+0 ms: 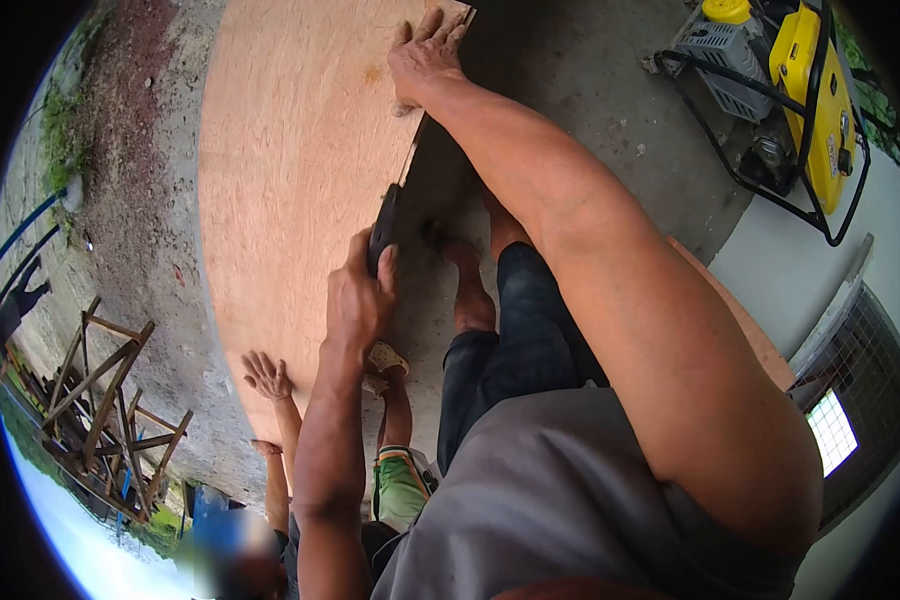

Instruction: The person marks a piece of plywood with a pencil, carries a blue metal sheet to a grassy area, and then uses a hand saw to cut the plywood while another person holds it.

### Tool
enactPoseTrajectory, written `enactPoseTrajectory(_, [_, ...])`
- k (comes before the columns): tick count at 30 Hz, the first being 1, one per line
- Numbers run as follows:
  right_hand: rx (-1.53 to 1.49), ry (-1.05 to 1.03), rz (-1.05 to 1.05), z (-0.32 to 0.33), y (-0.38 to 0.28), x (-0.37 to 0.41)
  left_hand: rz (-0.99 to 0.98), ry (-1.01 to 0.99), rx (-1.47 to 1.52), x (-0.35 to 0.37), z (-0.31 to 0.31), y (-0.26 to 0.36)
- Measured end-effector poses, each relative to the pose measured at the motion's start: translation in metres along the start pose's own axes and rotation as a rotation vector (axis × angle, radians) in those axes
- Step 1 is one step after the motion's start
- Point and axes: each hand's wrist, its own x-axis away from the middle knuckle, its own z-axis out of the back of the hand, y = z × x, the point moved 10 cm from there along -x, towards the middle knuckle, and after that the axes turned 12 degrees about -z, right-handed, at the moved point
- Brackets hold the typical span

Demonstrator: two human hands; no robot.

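A large plywood sheet (pixel 290 150) spreads across the left and upper middle of the head view. My left hand (pixel 358 295) is closed around the black handle of a handsaw (pixel 383 225). Its thin blade, seen nearly edge-on, lines up with the sheet's right edge. Farther up that edge, my right hand (pixel 428 62) lies on the plywood near its top corner, fingers spread and thumb apart. Another person's hand (pixel 267 377) rests flat with spread fingers on the sheet's lower left part.
A yellow engine-driven machine in a black tubular frame (pixel 820 110) stands at upper right on the concrete floor (pixel 610 110). Wooden trestles and piled timber (pixel 115 400) are at lower left. A person in green shorts (pixel 400 485) stands close by my left arm.
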Motion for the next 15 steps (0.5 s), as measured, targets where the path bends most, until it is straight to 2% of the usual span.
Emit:
enactPoseTrajectory(1, [0.007,0.005,-0.007,-0.001,0.001,-0.002,-0.049,0.022,0.011,-0.011,-0.003,0.004])
enactPoseTrajectory(4, [-0.016,-0.021,0.01,0.005,-0.002,0.001,0.069,-0.07,0.024,0.035,0.016,0.008])
enactPoseTrajectory(7, [-0.031,-0.016,-0.001,0.003,-0.001,-0.003,-0.066,-0.005,-0.064,0.126,0.059,0.018])
enactPoseTrajectory(9, [-0.03,-0.004,-0.012,0.005,0.001,-0.002,-0.127,-0.001,-0.129,0.134,0.066,0.026])
enactPoseTrajectory(11, [-0.03,0.004,-0.014,0.011,0.004,0.001,-0.092,-0.009,-0.112,0.112,0.052,0.014])
enactPoseTrajectory(12, [-0.028,-0.004,-0.012,0.012,0.003,0.002,0.055,-0.041,-0.011,0.077,0.035,0.006])
enactPoseTrajectory(15, [-0.02,-0.024,-0.028,0.009,0.007,0.004,-0.07,0.028,0.002,-0.015,-0.011,-0.002])
